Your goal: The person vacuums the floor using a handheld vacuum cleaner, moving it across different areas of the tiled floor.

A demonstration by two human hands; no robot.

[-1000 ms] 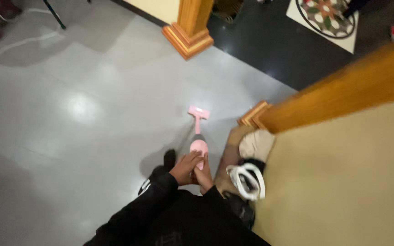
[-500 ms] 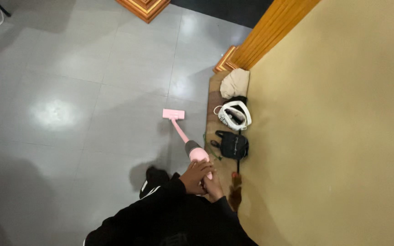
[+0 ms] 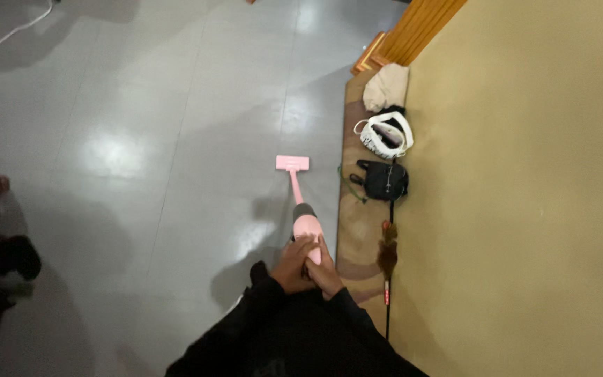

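Since a second ago, the pink vacuum's head (image 3: 292,163) has slid along the floor (image 3: 141,139) toward the rug (image 3: 354,209); both hands, left (image 3: 293,264) and right (image 3: 324,273), grip its handle, wand pointing straight ahead.

The scene is viewed from a single head-worn camera, aimed steeply down from standing height. The grey tiled floor (image 3: 141,153) is seen far below, filling the left and far part. The beige wall (image 3: 525,181) is taken in along the right, and the wearer's dark sleeves at the near edge.
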